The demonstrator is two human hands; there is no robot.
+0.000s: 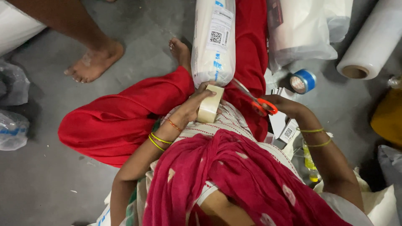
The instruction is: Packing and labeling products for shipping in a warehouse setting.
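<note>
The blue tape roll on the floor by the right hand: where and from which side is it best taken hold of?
The blue tape roll seems to lie tilted on the grey floor, its open core facing up and left. Probably best pinched across the outer blue rim from above, or with a finger hooked through the core. The right hand, already holding the orange-handled scissors, is nearest.

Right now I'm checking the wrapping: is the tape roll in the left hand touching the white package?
Touching. The head view shows the left hand pressing the tape roll against the white package's lower end, no gap visible.
</note>
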